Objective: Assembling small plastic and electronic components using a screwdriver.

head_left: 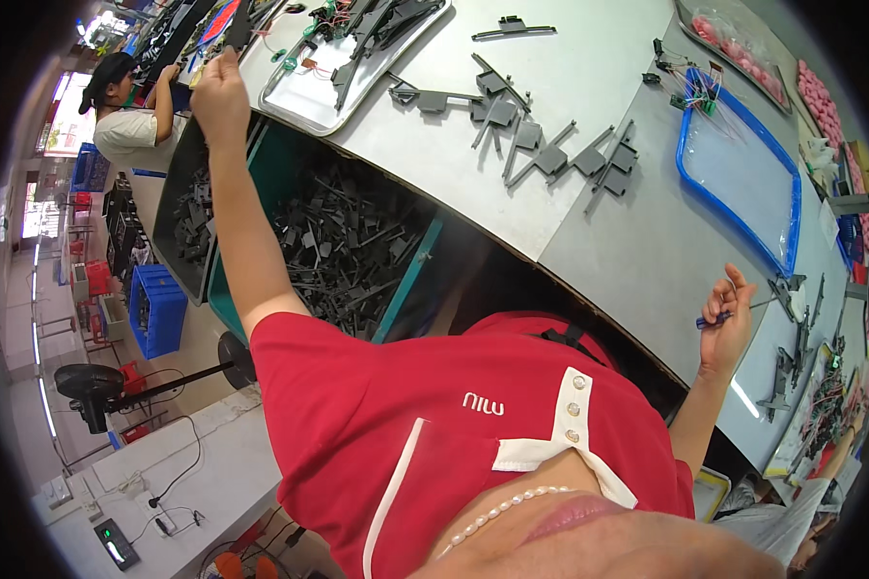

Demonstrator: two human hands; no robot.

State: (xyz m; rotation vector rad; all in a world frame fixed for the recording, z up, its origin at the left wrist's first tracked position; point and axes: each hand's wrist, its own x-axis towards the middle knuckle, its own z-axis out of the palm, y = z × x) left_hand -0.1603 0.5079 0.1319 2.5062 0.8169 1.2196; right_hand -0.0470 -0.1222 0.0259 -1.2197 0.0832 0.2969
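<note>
My left hand (220, 101) is raised far out to the left, its fingers closed at the edge of a black plastic part (238, 32). Below that arm stands a green bin (417, 280) heaped with dark plastic parts (343, 241). On the right, my right hand (729, 323) is closed round a screwdriver (713, 320) with a blue handle, its thin shaft pointing right. Several dark plastic parts (550, 159) lie scattered over the white table (454, 174) between my hands. A white tray (304, 111) at the upper left holds more parts and wires.
Beyond my right hand lies a blue-rimmed tray (684, 159) with wired parts at its far end. More dark parts (787, 376) lie right of that hand. Another person (135, 130) works at the far left. A blue crate (159, 309) and a black fan (92, 391) stand behind.
</note>
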